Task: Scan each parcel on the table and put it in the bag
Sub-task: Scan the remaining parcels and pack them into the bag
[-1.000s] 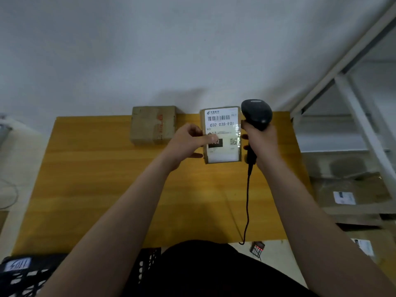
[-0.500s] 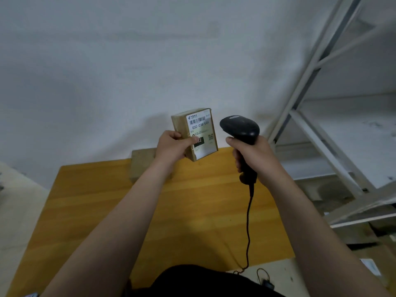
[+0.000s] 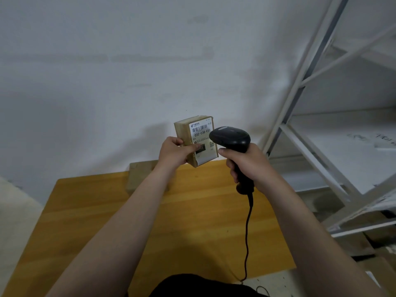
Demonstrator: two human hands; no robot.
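My left hand (image 3: 174, 152) holds a small cardboard parcel (image 3: 196, 138) upright above the far edge of the wooden table (image 3: 192, 228), its white barcode label facing me and my thumb lying across the label. My right hand (image 3: 246, 162) grips a black handheld scanner (image 3: 230, 139) by its handle, the scanner head just right of the parcel and overlapping the label's right edge. The scanner's cable hangs down over the table's near edge. A second cardboard parcel (image 3: 140, 174) lies at the back of the table, partly hidden by my left forearm. No bag is in view.
A white wall stands behind the table. White metal shelving (image 3: 321, 146) rises at the right, with cardboard boxes (image 3: 381, 251) on the floor under it. The floor shows at the left of the table.
My view has tilted up since a second ago. Both hands have raised the parcel and scanner off the table, and the scanner head has moved in close to the label.
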